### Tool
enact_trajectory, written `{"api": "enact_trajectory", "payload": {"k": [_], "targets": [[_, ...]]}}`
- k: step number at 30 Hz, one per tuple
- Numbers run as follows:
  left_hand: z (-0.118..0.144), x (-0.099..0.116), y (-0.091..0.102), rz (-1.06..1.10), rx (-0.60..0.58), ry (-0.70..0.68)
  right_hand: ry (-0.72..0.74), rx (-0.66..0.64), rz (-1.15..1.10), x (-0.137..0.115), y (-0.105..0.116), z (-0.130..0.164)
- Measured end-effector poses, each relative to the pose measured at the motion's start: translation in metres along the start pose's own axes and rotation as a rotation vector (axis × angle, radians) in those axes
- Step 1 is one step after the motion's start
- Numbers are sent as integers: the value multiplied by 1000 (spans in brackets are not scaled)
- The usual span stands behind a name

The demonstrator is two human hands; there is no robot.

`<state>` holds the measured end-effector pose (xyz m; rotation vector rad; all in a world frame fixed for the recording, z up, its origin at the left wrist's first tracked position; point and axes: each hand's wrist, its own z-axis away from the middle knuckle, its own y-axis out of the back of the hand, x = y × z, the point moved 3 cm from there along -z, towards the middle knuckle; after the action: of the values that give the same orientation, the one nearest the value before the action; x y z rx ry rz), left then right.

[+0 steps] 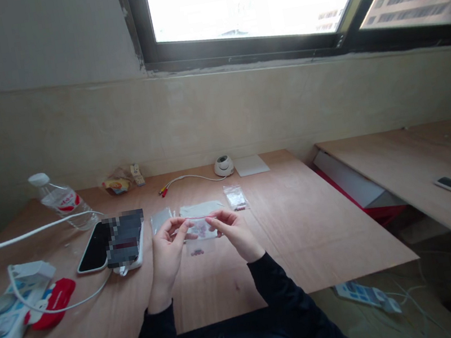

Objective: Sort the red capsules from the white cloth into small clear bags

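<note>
A thin reddish cord point(197, 217) is stretched between my two hands above the table. My left hand point(171, 238) pinches its left end between thumb and fingers. At the other end, my right hand point(231, 227) pinches it the same way. Below and behind the hands lies a clear plastic bag point(201, 231) with small contents I cannot make out. Small dark red pieces point(197, 252) rest just in front of it. Another clear bag point(160, 219) lies partly behind my left hand, and a small zip bag point(235, 197) sits beyond my right hand.
On the wooden table point(303, 225), two phones point(95, 248) point(127, 239), a water bottle point(63, 200), a power strip point(8, 323) and a red item point(53, 302) stand left. A white dome camera point(224, 166) with its cable and a white card point(251, 165) are at the back.
</note>
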<state>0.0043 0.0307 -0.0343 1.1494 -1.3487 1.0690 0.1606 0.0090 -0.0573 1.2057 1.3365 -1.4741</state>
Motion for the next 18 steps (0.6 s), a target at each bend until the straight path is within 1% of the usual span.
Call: {"api": "enact_trajectory", "payload": {"k": [3, 11, 14, 18], "targets": [[0, 0, 0, -2, 29, 17, 0, 2, -13, 3, 1, 0], [1, 0, -3, -16, 57, 9, 65, 94, -28, -2, 1, 0], [0, -1, -3, -3, 46, 10, 80, 109, -18, -3, 3, 0], [-1, -3, -5, 22, 1, 30, 68, 127, -13, -4, 5, 1]]}}
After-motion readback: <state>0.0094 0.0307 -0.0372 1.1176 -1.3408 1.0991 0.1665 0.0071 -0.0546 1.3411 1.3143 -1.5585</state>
